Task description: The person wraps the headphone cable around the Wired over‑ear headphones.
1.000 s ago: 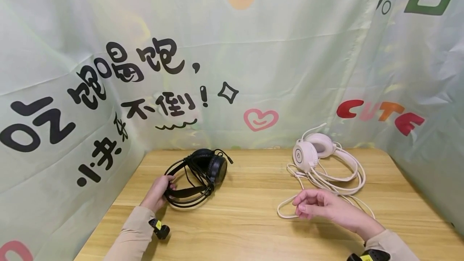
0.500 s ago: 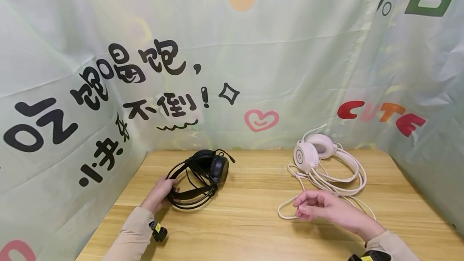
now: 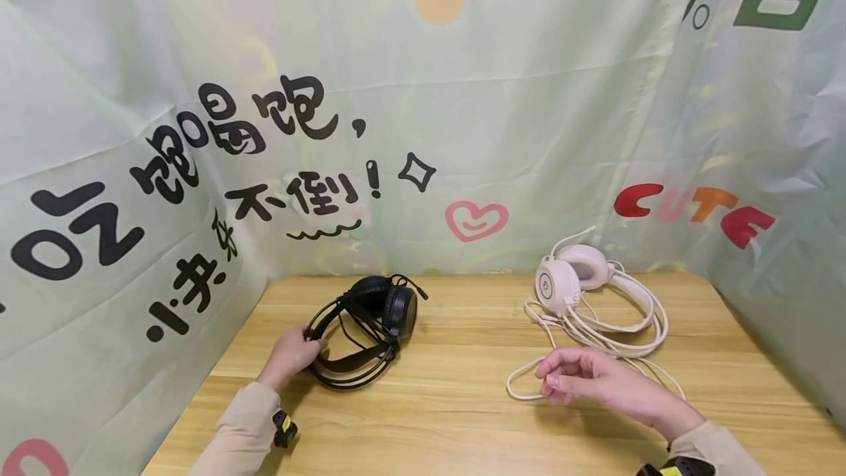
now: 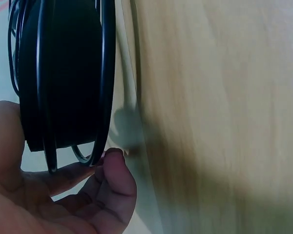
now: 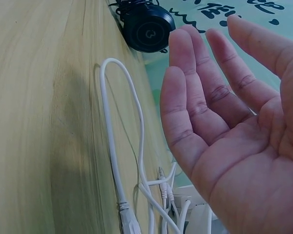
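Black over-ear headphones [image 3: 399,312] with a small boom microphone and bundled cable are at the left of the table. My left hand [image 3: 291,355] grips their headband at its left end. In the left wrist view, the headband [image 4: 63,73] lies between the thumb and the curled fingers [image 4: 119,175]. White headphones [image 3: 558,285] lie at the back right, their cable looped around them. My right hand [image 3: 598,380] hovers just in front, by a loop of white cable [image 3: 522,391]. It holds nothing, its fingers loosely bent in the right wrist view.
The wooden table [image 3: 456,417] reaches back to a printed cloth backdrop [image 3: 529,123], which also rises on the left and right sides. A white cable with plugs [image 5: 129,219] lies beneath the right hand in the right wrist view.
My left hand has shifted slightly to the right and toward the front, and the headband of the black headphones has moved with it. The right hand stays almost still.
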Action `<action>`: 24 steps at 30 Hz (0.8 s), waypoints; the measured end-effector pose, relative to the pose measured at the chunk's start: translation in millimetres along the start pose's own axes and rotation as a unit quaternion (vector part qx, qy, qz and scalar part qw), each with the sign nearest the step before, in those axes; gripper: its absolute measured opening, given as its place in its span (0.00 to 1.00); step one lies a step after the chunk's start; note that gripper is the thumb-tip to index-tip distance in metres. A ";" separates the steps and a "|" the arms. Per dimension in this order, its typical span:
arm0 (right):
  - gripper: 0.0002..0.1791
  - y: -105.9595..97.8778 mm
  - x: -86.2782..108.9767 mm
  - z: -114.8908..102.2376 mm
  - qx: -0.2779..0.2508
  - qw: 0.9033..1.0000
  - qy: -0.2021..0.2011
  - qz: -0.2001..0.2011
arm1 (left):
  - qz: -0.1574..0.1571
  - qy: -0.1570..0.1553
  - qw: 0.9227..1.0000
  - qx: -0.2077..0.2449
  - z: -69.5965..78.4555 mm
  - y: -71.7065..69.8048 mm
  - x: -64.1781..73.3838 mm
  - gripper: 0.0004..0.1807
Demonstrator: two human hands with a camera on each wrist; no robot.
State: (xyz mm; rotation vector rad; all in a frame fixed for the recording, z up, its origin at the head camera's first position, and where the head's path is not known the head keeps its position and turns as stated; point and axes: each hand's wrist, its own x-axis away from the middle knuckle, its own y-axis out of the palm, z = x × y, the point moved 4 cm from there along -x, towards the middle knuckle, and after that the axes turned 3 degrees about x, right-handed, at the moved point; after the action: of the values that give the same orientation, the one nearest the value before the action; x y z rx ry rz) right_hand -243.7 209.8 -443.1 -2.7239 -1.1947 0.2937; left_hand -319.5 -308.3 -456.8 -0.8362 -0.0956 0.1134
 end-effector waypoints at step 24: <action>0.15 -7.8 9.8 -1.4 0.026 0.999 0.010 0.016 | 0.001 0.034 0.998 -0.057 9.5 -1.3 11.6 0.28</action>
State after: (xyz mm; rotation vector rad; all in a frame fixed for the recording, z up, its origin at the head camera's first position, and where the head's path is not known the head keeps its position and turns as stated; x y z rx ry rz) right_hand -242.4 222.2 -441.3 -2.6971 -1.1243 0.2960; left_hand -309.2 -300.6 -449.1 -0.9541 -0.0369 0.0809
